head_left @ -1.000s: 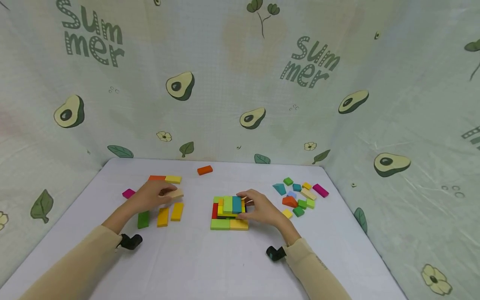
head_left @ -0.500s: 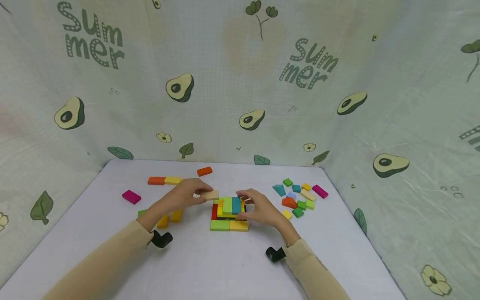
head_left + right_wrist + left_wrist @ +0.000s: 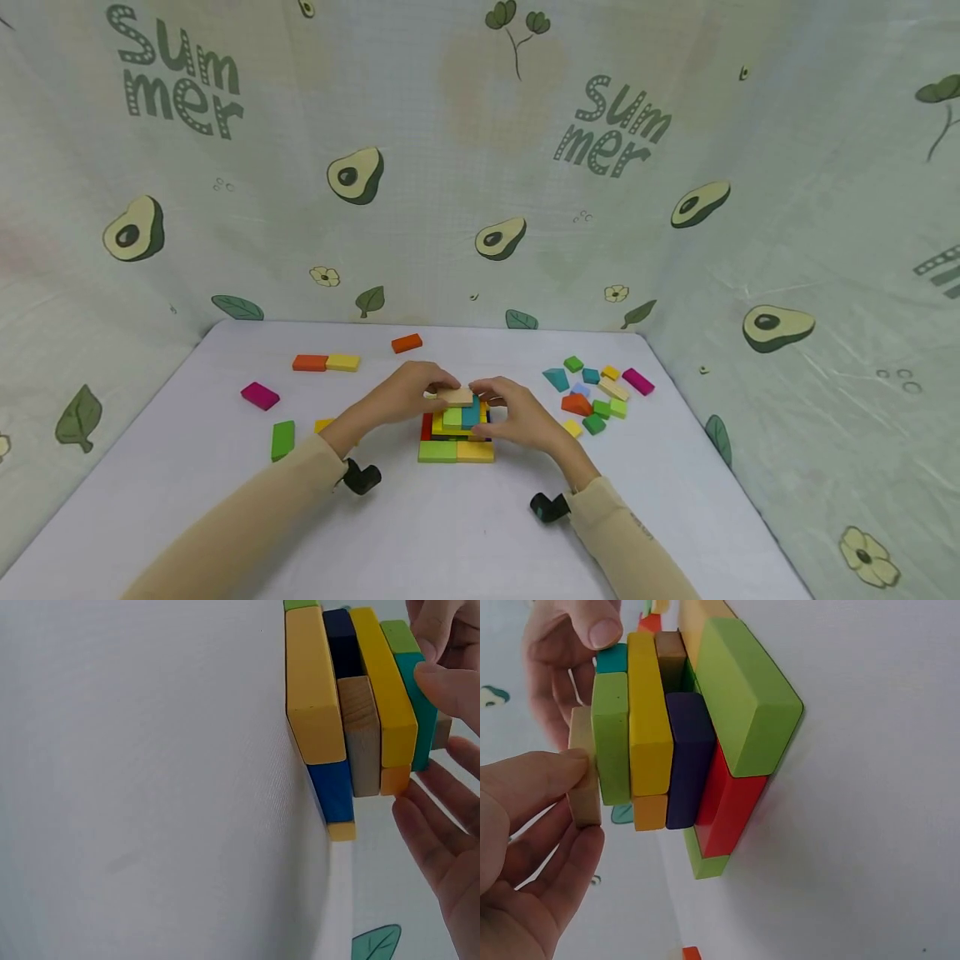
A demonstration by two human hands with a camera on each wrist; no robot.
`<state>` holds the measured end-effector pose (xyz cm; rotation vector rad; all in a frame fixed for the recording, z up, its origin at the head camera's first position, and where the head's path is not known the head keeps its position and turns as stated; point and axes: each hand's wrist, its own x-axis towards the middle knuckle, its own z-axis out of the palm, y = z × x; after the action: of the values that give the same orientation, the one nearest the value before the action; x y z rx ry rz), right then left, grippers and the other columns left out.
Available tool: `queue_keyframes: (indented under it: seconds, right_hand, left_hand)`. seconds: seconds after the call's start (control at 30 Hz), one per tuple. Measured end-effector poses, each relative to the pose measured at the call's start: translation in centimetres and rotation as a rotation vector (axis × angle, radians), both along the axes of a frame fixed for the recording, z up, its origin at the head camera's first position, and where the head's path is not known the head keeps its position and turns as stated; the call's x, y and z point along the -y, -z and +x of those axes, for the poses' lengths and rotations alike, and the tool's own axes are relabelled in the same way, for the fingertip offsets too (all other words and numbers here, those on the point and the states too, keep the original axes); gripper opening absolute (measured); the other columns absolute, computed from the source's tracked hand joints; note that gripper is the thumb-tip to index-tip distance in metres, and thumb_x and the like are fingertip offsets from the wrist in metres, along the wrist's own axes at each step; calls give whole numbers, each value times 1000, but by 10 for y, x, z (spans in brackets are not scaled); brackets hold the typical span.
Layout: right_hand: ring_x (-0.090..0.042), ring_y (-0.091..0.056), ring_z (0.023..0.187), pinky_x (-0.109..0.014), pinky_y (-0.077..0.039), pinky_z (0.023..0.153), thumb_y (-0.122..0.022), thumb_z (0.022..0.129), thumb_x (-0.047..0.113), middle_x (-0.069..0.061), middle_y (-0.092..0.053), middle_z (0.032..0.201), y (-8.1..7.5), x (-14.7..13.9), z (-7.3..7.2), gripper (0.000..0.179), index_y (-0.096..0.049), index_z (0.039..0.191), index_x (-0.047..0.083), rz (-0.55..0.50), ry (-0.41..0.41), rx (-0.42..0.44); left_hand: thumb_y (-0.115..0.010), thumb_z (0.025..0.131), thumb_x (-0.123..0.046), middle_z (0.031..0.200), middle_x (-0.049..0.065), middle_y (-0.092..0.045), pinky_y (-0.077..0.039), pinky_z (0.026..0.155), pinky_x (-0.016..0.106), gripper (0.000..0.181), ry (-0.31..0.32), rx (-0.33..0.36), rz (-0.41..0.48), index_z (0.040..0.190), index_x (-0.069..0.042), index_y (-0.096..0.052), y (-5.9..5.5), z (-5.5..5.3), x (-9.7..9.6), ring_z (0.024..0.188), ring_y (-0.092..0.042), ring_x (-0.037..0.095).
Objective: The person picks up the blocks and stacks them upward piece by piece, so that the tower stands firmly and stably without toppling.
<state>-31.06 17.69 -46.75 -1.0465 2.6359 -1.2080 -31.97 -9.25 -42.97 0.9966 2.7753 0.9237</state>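
Left fingers [image 3: 540, 778] pinch plank [image 3: 587, 796] | right fingers [image 3: 424, 844] hold tower [image 3: 682, 750] | red block [image 3: 727, 814] — right wrist omits

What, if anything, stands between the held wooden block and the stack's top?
Nothing visible. The left hand pinches the wooden block over the lime block and teal block atop the stack; the right hand is beside them, not between. Contact unclear.
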Motion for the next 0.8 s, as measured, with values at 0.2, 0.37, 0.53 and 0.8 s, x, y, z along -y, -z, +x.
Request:
queue_keyframes:
  seconds: [0.2, 0.37, 0.53, 0.8]
  right_hand:
    - [-22, -64, 128, -39, -53, 110, -88, 90, 23, -1, -62, 142, 0, 0, 0, 63, -59, 146, 13, 12, 6, 3]
    - [-22, -64, 127, -40, -53, 111, -89, 90, 22, -2, -63, 142, -1, 0, 0, 64, -59, 146, 13, 6, 3, 9]
    - [-22, -64, 127, -42, -53, 111, -89, 89, 22, -1, -63, 142, -1, 1, 1, 65, -60, 146, 13, 11, 7, 4]
    - [-16, -64, 126, -36, -53, 111, -89, 89, 25, 1, -63, 142, 1, 1, 0, 65, -60, 146, 15, 25, 19, 1]
  left_hand:
    - [-82, 96, -21, 117, -3, -74, -60, 97, 37, 36, -28, -3, 4, 131, -14, -75, 6, -2, -3, 104, -66, 14]
    - [-83, 95, -25, 120, -2, -74, -60, 96, 37, 40, -50, 0, 6, 132, -13, -74, 10, -2, 4, 104, -66, 17]
    - [-82, 95, -21, 119, 0, -76, -61, 93, 33, 36, -28, 1, 26, 129, -13, -76, 12, -2, 7, 100, -68, 13]
    - [-82, 95, -19, 117, -1, -76, -60, 91, 29, 34, -18, -11, 41, 128, -13, -76, 13, -2, 4, 98, -67, 10]
